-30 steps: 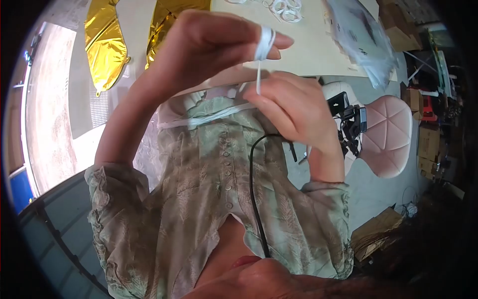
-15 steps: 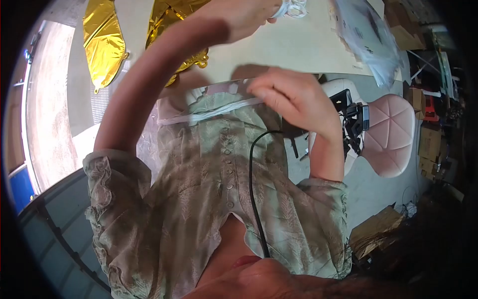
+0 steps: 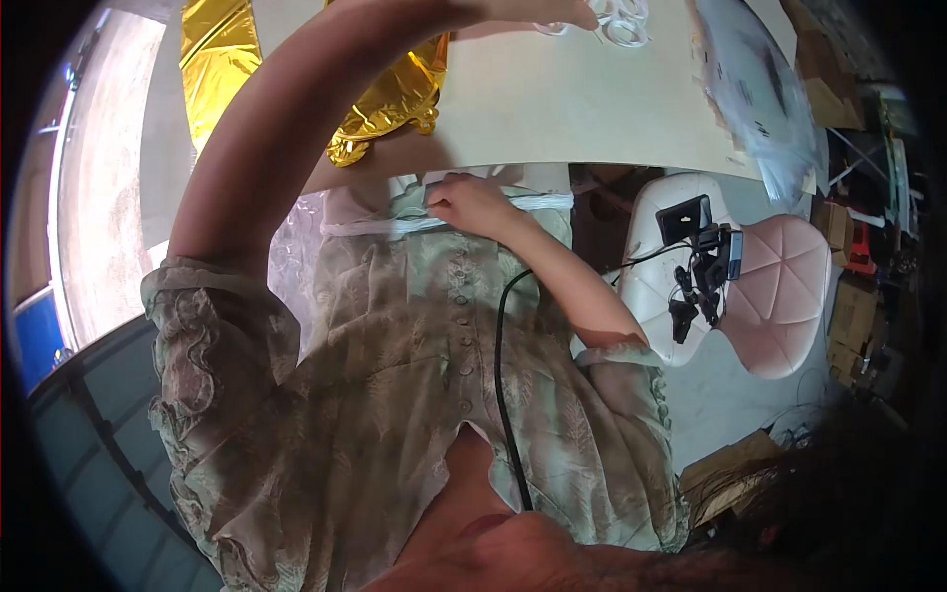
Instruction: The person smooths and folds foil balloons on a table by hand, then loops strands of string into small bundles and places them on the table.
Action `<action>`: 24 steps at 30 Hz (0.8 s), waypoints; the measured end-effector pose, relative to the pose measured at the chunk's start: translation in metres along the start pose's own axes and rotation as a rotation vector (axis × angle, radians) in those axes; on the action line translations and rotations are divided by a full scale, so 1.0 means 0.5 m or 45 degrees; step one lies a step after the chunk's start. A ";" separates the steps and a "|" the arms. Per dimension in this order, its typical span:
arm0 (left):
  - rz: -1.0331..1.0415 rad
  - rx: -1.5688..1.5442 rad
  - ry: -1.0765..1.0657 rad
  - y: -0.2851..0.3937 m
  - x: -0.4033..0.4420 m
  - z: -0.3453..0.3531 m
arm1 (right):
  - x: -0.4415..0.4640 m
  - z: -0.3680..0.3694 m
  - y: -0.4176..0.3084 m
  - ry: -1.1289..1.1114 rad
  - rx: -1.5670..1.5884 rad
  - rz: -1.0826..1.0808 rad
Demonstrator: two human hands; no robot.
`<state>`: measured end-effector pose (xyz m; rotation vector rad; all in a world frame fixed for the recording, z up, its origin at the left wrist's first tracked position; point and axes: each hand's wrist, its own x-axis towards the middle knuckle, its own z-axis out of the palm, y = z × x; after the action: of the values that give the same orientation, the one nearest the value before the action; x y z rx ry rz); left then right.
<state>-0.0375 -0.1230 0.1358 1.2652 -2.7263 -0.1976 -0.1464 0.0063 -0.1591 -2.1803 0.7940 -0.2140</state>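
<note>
My left hand (image 3: 538, 10) is at the top edge of the view, partly cut off, its fingertips pressed together on a loose coil of white string (image 3: 623, 22) on the table. Loops of the string show on both sides of the fingertips. At my waist, my right hand (image 3: 475, 205) is closed with curled fingers, just over a bundle of white strands (image 3: 543, 201) that lies across my lap. What its fingers pinch, if anything, is too small to make out. Left of it, pale green and white material rests at the table's front edge.
Gold foil balloons (image 3: 395, 99) lie flat on the table (image 3: 582, 109), partly behind my left arm. Clear plastic bags (image 3: 755, 89) sit at its right end. A pink-white chair (image 3: 779, 286) holds black devices with cables (image 3: 702, 271). Cardboard boxes (image 3: 853, 311) stand farther right.
My right hand has moved left and down to the middle of my lap. My left hand has shifted right and up, and the string coil now lies more spread out.
</note>
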 end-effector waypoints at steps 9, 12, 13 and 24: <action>-0.228 0.113 0.479 0.048 -0.096 0.003 | 0.020 0.002 0.006 -0.084 0.174 0.138; -0.002 0.019 0.776 0.070 -0.208 0.028 | 0.009 -0.031 -0.001 -0.002 0.279 0.128; 0.095 -0.102 0.869 0.087 -0.236 0.035 | 0.000 -0.055 -0.013 -0.029 0.405 0.167; -0.473 -0.888 0.186 0.128 -0.402 0.299 | -0.113 -0.212 -0.079 -0.118 1.036 0.006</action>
<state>0.0177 0.0813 -0.0129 1.4444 -1.9802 -0.9471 -0.2140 -0.0063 -0.0532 -1.4073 0.5271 -0.3576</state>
